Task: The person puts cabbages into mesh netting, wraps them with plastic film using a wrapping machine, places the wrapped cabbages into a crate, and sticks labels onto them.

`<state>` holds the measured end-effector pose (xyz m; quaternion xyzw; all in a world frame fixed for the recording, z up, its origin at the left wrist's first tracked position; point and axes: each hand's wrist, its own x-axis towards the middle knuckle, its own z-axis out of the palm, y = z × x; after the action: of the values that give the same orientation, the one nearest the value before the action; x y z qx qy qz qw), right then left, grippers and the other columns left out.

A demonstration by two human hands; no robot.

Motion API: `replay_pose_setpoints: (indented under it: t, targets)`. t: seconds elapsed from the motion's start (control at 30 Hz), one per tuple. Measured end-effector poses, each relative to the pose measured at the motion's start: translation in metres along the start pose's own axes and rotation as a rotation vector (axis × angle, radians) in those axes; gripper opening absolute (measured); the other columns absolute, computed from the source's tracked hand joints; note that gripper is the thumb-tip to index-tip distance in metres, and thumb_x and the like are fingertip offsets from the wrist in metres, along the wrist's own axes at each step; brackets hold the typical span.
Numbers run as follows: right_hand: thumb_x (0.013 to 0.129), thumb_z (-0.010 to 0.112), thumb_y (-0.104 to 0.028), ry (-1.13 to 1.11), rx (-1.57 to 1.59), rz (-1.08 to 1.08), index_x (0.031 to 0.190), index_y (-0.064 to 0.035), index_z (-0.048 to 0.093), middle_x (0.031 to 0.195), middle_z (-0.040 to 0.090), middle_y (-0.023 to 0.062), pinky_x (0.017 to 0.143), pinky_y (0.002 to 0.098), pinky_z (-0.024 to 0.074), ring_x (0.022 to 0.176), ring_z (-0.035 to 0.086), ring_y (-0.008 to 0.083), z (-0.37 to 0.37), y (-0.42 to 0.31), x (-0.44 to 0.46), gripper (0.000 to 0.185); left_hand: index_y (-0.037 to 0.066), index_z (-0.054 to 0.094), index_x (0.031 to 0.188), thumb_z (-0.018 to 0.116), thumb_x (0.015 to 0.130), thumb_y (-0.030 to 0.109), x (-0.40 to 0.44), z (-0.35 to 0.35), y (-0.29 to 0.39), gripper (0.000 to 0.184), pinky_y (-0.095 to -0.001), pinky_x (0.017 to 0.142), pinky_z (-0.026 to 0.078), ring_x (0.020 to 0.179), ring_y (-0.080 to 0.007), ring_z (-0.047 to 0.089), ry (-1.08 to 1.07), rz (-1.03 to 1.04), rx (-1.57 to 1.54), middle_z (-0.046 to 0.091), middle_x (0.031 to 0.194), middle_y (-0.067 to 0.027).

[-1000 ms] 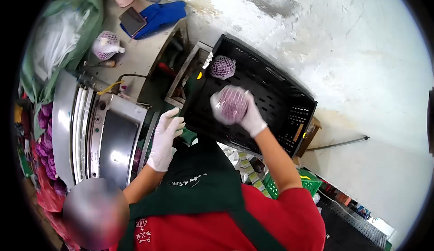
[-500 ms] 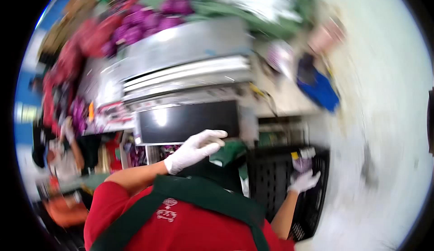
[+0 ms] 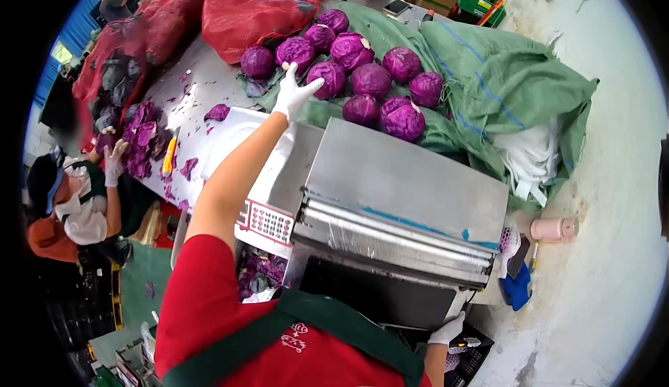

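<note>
My left hand (image 3: 295, 96), in a white glove, reaches out over the pile of red cabbages with thumb and fingers apart. It is nearest to a red cabbage (image 3: 295, 52) and another red cabbage (image 3: 326, 79); whether the fingertips touch them I cannot tell. Several more purple heads lie on green sacking. My right hand (image 3: 447, 330), also gloved, is low at the right corner of the wrapping machine's black plate (image 3: 376, 291), fingers stretched along the edge. Behind that plate are the machine's film rollers (image 3: 397, 237) and flat metal cover (image 3: 411, 174).
Beside the machine is a keypad scale (image 3: 268, 222). Red mesh sacks (image 3: 240, 18), cabbage leaves (image 3: 143, 136) and a yellow-handled knife (image 3: 169, 156) lie left, near a co-worker's gloved hand (image 3: 113, 164). A pink bottle (image 3: 554, 229) stands by the right wall; a black crate (image 3: 474, 355) is below.
My left hand has gone from above the black plate out to the cabbages. My right hand has left the black crate's inside for the machine's corner. The view has turned.
</note>
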<state>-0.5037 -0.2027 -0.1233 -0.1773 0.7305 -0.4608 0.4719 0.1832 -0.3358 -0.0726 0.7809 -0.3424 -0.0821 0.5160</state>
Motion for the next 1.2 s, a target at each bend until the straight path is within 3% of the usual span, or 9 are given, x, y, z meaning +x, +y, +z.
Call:
replay_pose_setpoints:
  t: [0.17, 0.4, 0.47, 0.67, 0.93, 1.03, 1.07, 1.13, 1.2]
  targets:
    - [0.096, 0.041, -0.031, -0.009, 0.079, 0.005, 0.110, 0.0022, 0.061, 0.102, 0.064, 0.0091, 0.078, 0.0326, 0.0533, 0.091, 0.063, 0.0211, -0.007, 0.004, 0.008, 0.041, -0.001, 0.024, 0.145, 0.083, 0.065, 0.047, 0.077, 0.081, -0.089, 0.111, -0.0358, 0.102, 0.040, 0.120, -0.0270, 0.051, -0.119, -0.231, -0.365, 0.051, 0.130, -0.0213]
    - [0.096, 0.042, -0.029, 0.034, 0.079, 0.007, 0.104, 0.0006, 0.061, 0.098, 0.063, 0.0065, 0.077, 0.0334, 0.0514, 0.087, 0.061, 0.0174, 0.004, -0.003, -0.008, 0.035, 0.003, 0.041, 0.133, 0.083, 0.069, 0.036, 0.059, 0.032, -0.046, 0.083, -0.0401, 0.088, 0.049, 0.109, -0.0231, 0.057, -0.141, -0.611, -0.766, 0.056, 0.123, -0.0122]
    - [0.097, 0.041, -0.029, 0.039, -0.007, 0.014, 0.108, 0.0022, 0.059, 0.102, 0.063, 0.0078, 0.081, 0.0337, 0.0510, 0.090, 0.061, 0.0189, -0.005, 0.000, -0.001, 0.038, 0.003, 0.041, 0.133, 0.081, 0.073, 0.032, 0.036, 0.006, -0.046, 0.078, -0.0394, 0.087, 0.049, 0.109, -0.0225, 0.057, -0.167, -0.493, -0.894, 0.057, 0.121, -0.0119]
    - [0.097, 0.037, -0.029, -0.094, 0.047, 0.003, 0.119, 0.0040, 0.056, 0.115, 0.059, 0.0110, 0.088, 0.0347, 0.0494, 0.102, 0.059, 0.0230, -0.008, 0.004, 0.007, 0.044, -0.001, 0.043, 0.133, 0.077, 0.075, 0.019, -0.121, -0.105, 0.047, 0.070, -0.0347, 0.101, 0.041, 0.114, -0.0222, 0.053, 0.134, 0.032, -0.204, 0.053, 0.124, -0.0147]
    - [0.096, 0.036, -0.024, -0.192, -0.046, -0.014, 0.119, -0.0006, 0.058, 0.115, 0.060, 0.0064, 0.093, 0.0307, 0.0434, 0.106, 0.056, 0.0191, -0.012, -0.001, 0.008, 0.039, 0.003, 0.040, 0.136, 0.081, 0.070, 0.022, -0.208, -0.120, 0.034, 0.080, -0.0363, 0.105, 0.036, 0.122, -0.0273, 0.045, 0.250, 0.122, 0.066, 0.043, 0.131, -0.0177]
    - [0.095, 0.045, -0.020, -0.156, -0.287, -0.259, 0.111, -0.0019, 0.063, 0.105, 0.063, 0.0053, 0.086, 0.0295, 0.0430, 0.095, 0.056, 0.0187, -0.028, -0.006, 0.022, 0.030, 0.001, 0.035, 0.139, 0.083, 0.067, 0.022, -0.216, -0.120, 0.048, 0.089, -0.0358, 0.108, 0.032, 0.125, -0.0305, 0.041, 0.267, 0.036, -0.276, 0.037, 0.137, -0.0193]
    - [0.095, 0.046, -0.019, -0.154, -0.272, -0.292, 0.108, -0.0014, 0.064, 0.103, 0.063, 0.0051, 0.084, 0.0298, 0.0432, 0.092, 0.056, 0.0184, -0.021, -0.027, 0.017, 0.028, -0.002, 0.032, 0.140, 0.083, 0.067, 0.021, -0.211, -0.133, 0.015, 0.091, -0.0362, 0.109, 0.032, 0.127, -0.0294, 0.040, 0.304, 0.174, 0.282, 0.033, 0.140, -0.0193]
    - [0.092, 0.052, -0.010, -0.138, -0.480, -0.691, 0.108, 0.0037, 0.062, 0.094, 0.061, 0.0052, 0.080, 0.0284, 0.0438, 0.089, 0.054, 0.0153, -0.011, -0.083, 0.010, 0.023, -0.001, 0.031, 0.142, 0.078, 0.071, 0.015, -0.205, -0.134, 0.015, 0.087, -0.0394, 0.110, 0.029, 0.131, -0.0277, 0.036, 0.041, 0.049, -0.348, 0.031, 0.144, -0.0187]
    - [0.093, 0.050, -0.008, -0.202, -0.420, -0.943, 0.104, 0.0031, 0.062, 0.096, 0.061, 0.0069, 0.080, 0.0286, 0.0445, 0.087, 0.056, 0.0158, 0.009, -0.129, 0.028, 0.020, 0.000, 0.026, 0.145, 0.073, 0.076, 0.013, -0.209, -0.137, 0.011, 0.084, -0.0380, 0.112, 0.026, 0.134, -0.0280, 0.032, -0.012, 0.107, -0.012, 0.032, 0.145, -0.0175]
